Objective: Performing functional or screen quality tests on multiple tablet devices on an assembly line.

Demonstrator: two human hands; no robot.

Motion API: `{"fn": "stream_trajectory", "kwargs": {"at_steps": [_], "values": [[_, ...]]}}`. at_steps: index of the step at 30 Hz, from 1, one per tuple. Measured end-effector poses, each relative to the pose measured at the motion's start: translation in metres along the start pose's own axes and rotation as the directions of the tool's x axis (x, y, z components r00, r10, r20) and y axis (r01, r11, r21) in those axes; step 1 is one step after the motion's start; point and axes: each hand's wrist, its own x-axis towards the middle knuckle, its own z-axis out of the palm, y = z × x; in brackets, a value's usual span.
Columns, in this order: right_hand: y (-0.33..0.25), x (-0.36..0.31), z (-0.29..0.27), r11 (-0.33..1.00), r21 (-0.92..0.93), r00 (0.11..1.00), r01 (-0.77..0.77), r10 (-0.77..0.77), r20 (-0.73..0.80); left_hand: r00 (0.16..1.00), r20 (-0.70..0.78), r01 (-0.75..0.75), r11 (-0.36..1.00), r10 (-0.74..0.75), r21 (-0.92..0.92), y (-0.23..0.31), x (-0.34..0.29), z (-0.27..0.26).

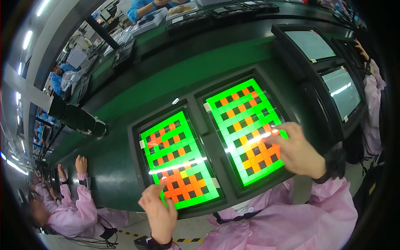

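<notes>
A black tray (196,121) lies before me with two tablet-like screens side by side in it. The left screen (177,150) and the right screen (241,112) are lit with a grid of green, orange, yellow and dark squares. My left hand (158,210) is at the lower left of the left screen, its index fingertip on or just above the glass, thumb apart. Over the right edge of the right screen is my right hand (302,152), index finger stretched onto the orange squares and thumb beside it. Neither hand holds anything.
A second black tray (308,68) with two grey, unlit screens stands at the right. On the green bench lie a small white piece (175,101) and, leftward, a dark cylinder (83,118). Co-workers in pink (75,206) sit at the left; another works far across the bench in blue.
</notes>
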Motion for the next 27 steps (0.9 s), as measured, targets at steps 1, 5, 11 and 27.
{"fn": "stream_trajectory", "kwargs": {"at_steps": [1, 5, 11, 27], "values": [[0.004, -0.008, -0.005, 0.993, 0.021, 0.993, -0.113, 0.114, -0.037, 0.997, -0.023, 0.075, 0.996, -0.074, 0.046, -0.005, -0.005, -0.003], [0.000, -0.014, -0.001, 0.999, 0.006, 0.994, -0.041, 0.041, -0.104, 0.995, -0.077, -0.063, 0.995, 0.057, -0.081, -0.003, -0.009, 0.010], [-0.028, -0.001, 0.019, 0.942, 0.007, 0.941, 0.336, -0.336, 0.048, 0.970, 0.061, -0.234, 0.971, 0.237, -0.057, 0.022, -0.013, 0.014], [0.002, -0.020, 0.003, 0.938, 0.309, 0.975, -0.156, 0.197, -0.107, 0.970, -0.162, -0.195, 0.979, 0.183, -0.061, -0.045, 0.099, 0.004]]}}
